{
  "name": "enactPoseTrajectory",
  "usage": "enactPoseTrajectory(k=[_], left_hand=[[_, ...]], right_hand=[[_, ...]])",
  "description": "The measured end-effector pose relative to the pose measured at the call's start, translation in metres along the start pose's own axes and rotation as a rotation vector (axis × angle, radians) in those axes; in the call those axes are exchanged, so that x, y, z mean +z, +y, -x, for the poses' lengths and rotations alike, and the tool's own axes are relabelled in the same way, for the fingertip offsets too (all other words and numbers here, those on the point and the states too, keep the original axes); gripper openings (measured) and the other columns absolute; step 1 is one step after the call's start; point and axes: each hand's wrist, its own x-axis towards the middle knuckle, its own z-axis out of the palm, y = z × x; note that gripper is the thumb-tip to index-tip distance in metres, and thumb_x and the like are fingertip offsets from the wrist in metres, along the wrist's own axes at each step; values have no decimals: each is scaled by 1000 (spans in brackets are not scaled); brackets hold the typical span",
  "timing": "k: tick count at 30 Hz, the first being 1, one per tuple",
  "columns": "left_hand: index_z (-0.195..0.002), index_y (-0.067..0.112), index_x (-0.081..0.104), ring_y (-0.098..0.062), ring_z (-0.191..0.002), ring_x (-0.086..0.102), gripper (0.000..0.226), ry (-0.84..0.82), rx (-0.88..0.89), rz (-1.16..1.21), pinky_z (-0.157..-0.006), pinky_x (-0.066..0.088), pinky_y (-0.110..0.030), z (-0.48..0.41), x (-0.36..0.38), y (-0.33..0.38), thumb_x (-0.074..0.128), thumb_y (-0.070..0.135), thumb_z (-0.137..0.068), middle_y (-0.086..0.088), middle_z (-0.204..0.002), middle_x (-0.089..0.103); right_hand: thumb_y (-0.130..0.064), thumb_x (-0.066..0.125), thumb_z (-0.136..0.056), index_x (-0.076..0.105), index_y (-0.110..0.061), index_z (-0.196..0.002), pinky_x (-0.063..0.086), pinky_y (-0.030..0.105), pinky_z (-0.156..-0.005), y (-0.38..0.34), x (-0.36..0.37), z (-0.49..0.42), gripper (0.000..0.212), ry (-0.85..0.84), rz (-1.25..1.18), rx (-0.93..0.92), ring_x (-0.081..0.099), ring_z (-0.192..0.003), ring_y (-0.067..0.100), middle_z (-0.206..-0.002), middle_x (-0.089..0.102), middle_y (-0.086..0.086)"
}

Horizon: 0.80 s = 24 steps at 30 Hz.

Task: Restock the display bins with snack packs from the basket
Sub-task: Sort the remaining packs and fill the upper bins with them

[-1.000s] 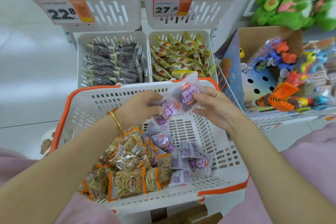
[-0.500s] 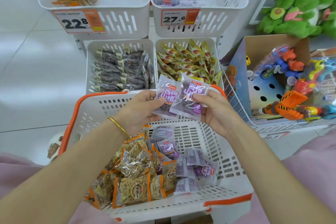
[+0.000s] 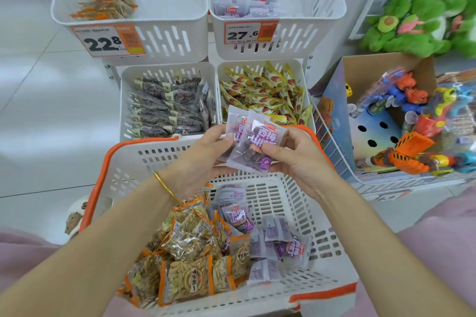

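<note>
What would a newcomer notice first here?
The left hand and right hand pinch purple packs over the basket, dead centre. Behind, the upper right bin holds matching packs above a 27.6 tag. Bright toys crowd a box at right.

Green plush toys [image 3: 412,31], cardboard box [image 3: 381,67] of plastic toys [image 3: 412,96], tiled floor [image 3: 38,110]

left hand [image 3: 198,162]: pinches purple snack packs [image 3: 253,144] at their left edge | right hand [image 3: 296,159]: grips same packs' right edge | basket [image 3: 134,162]: beneath both hands | purple-pack bin [image 3: 304,33]: beyond the hands
</note>
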Motion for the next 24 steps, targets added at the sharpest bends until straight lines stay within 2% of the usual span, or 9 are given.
enactPoseTrajectory(k=[3,5,8,10,14,16,18,21,24], left_hand=[[-130,25,45,-17,-110,61,48,-65,45,-104,-97,49,-43,0,-1,1,61,36,-87,-1,-122,62],[-130,23,41,-12,-109,62,61,-69,94,-205,-94,51,-36,1,2,0,73,22,-78,0,-120,62],[-121,25,45,2,-96,63,50,-18,172,-288,-78,52,-15,-2,5,-2,70,8,-81,7,-112,62],[-124,24,45,7,-94,62,50,-12,199,-259,-76,52,-15,-4,6,5,66,3,-83,11,-113,60],[-128,17,40,-2,-111,58,55,-37,280,-294,-95,49,-30,-28,2,47,66,-1,-83,6,-124,56],[-121,17,39,-7,-115,56,57,-40,343,-326,-98,48,-32,-50,6,78,73,6,-77,0,-127,52],[-118,18,38,-10,-116,53,58,10,429,-439,-97,45,-28,-74,14,113,77,17,-74,-3,-126,51],[-128,14,39,-11,-111,49,59,176,618,-661,-93,43,-20,-110,18,164,72,15,-80,0,-120,50],[-134,9,42,-27,-122,43,57,453,748,-1027,-103,33,-34,-148,-1,200,68,20,-84,-11,-130,49]], right_hand=[[-8,72,-79,53,-11,-97,52,31,-55,-4,0,1,25,30,74,-60,63,-71,18,-96,58,8],[-9,73,-79,53,-14,-95,53,35,-56,-7,3,2,26,26,115,-100,64,-69,18,-96,57,9],[-9,74,-77,52,-12,-96,54,33,-53,-14,7,2,29,12,169,-141,64,-63,14,-95,55,8],[-11,79,-72,46,-12,-99,56,34,-52,-27,7,-3,43,5,158,-113,66,-63,13,-98,55,8],[-32,78,-60,31,-32,-131,49,31,-48,-85,-11,-24,85,-178,203,-18,69,-72,20,-110,64,3],[-31,74,-68,41,-28,-131,45,24,-41,-126,-20,-40,71,-270,300,-101,67,-63,18,-91,71,0],[-20,72,-76,54,-23,-116,44,21,-39,-165,-25,-63,44,-238,364,-198,63,-52,14,-76,70,2],[-7,71,-81,52,-22,-110,49,24,-41,-217,-33,-104,38,-64,410,-351,61,-47,13,-86,64,4],[-4,70,-82,50,-28,-102,52,32,-49,-251,-41,-161,37,168,475,-564,60,-53,13,-95,57,-3]])
